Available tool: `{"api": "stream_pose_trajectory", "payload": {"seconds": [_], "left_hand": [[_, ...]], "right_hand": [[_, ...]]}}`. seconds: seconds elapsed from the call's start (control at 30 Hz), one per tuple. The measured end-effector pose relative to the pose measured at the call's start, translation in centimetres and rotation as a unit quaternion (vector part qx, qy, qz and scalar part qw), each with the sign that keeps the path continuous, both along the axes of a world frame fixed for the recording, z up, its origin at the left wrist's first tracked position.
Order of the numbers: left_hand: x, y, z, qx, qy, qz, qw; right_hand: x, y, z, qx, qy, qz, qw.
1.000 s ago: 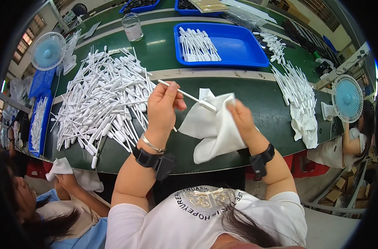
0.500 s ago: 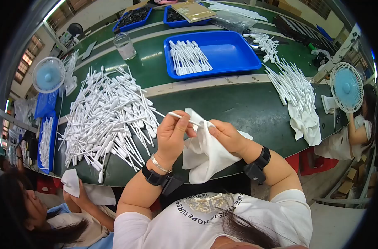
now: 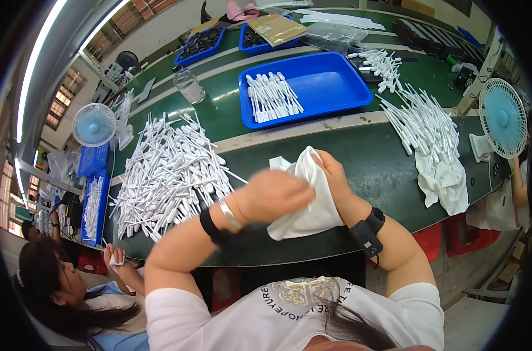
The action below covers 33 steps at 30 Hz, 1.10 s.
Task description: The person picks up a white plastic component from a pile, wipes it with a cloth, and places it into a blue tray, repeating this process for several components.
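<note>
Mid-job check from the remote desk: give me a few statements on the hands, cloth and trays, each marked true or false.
1. The right hand holds a white cloth. True.
2. The left hand rests in the blue tray. False: it is at the cloth, blurred.
3. The blue tray holds a small batch of white sticks. True.
4. The big pile of white sticks lies to the person's right. False: it lies to the left.
5. A glass jar stands beyond the pile. True.

Bare green tabletop (image 3: pixel 359 149) between stick piles (image 3: pixel 166 172)
</note>
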<state>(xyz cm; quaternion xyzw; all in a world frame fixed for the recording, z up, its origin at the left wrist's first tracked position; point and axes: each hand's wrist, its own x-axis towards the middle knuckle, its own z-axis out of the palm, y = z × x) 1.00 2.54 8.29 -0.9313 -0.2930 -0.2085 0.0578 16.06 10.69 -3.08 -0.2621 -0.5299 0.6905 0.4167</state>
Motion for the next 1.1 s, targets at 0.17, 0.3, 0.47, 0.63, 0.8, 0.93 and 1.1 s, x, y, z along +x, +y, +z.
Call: {"api": "stream_pose_trajectory", "payload": {"seconds": [0.17, 0.3, 0.47, 0.63, 0.8, 0.93, 1.1], "left_hand": [[-4.9, 10.3, 2.3, 0.056, 0.033, 0.188, 0.980], [-8.8, 17.4, -1.7, 0.024, 0.158, 0.289, 0.944], [-11.2, 19.7, -4.4, -0.053, 0.210, 0.373, 0.902], [-13.7, 15.1, -2.1, -0.088, 0.178, 0.380, 0.903], [-13.8, 5.5, 1.8, -0.320, 0.181, 0.352, 0.861], [-14.9, -1.9, -0.4, -0.380, 0.144, 0.351, 0.843], [-13.4, -6.1, -3.0, -0.262, 0.126, 0.490, 0.822]], "right_hand": [[0.2, -0.5, 1.5, -0.037, -0.044, -0.006, 0.998], [0.2, -1.3, 1.7, 0.082, -0.117, 0.019, 0.990], [0.2, -1.3, 1.1, 0.077, -0.102, 0.033, 0.991], [-0.3, -0.4, 0.1, 0.067, -0.116, 0.036, 0.990], [0.0, -0.7, 1.8, 0.071, -0.147, 0.012, 0.987], [-0.5, -1.1, 2.0, 0.086, -0.160, 0.028, 0.983], [-0.2, -1.3, 1.7, 0.109, -0.181, 0.031, 0.977]]}}
